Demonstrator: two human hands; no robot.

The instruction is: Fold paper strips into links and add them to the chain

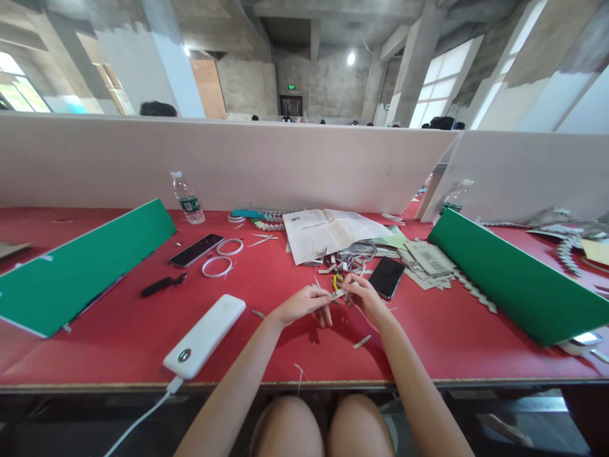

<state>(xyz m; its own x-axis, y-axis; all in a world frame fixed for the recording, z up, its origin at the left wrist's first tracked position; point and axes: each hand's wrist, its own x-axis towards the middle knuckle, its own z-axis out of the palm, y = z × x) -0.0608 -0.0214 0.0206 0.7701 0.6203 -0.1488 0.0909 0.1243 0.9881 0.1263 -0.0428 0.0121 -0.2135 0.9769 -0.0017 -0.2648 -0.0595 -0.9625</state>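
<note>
Head: paper strip (337, 294) in fingers (321, 295)

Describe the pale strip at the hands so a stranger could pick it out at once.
On the red table, find the large printed sheet, then look to its near side, where the left hand and right hand meet. The small pale strip with dark marks sits between their fingers. Unlike the loose scrap lying nearby, it is held up.
</note>
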